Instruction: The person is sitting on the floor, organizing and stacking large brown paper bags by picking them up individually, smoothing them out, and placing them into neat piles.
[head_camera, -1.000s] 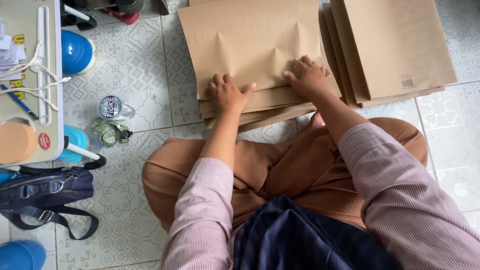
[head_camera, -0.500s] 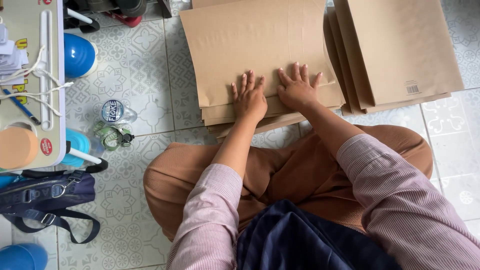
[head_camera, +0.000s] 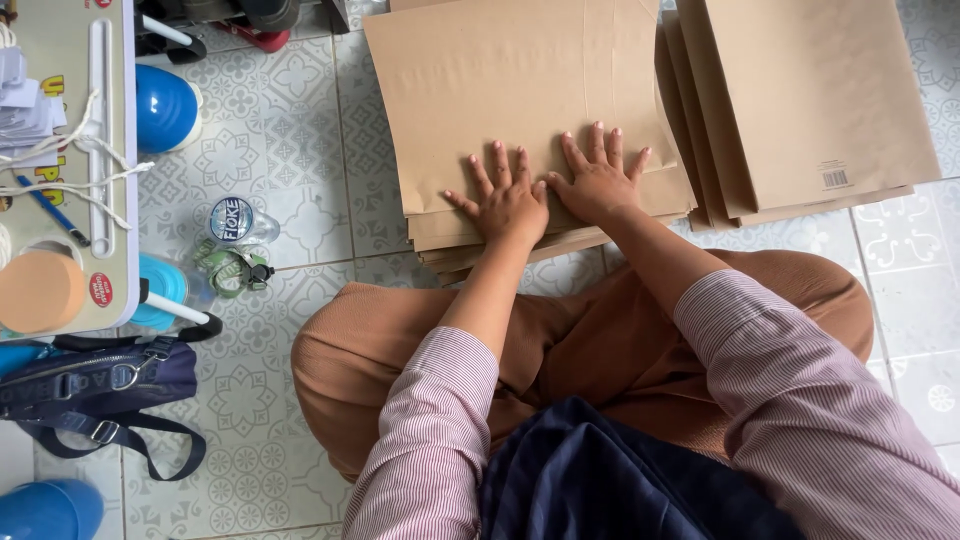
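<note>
Left hand (head_camera: 508, 205) and right hand (head_camera: 598, 182) slid together — now side by side, fingers spread.

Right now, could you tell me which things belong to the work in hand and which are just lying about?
In hand: left hand and right hand, flat on the brown paper stack; second stack.
Lying about: bottle, dark bag, low table.

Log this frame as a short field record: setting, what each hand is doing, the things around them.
Setting: person seated cross-legged on a patterned tile floor
Left hand: flat, fingers spread, pressing on the near edge of the top brown paper sheet
Right hand: flat beside the left, thumbs nearly touching, on the same sheet
Under the hands: stack of brown paper sheets
Second stack: to the right, overlapping the first
Left side: small table, blue cap, dark bag
</note>
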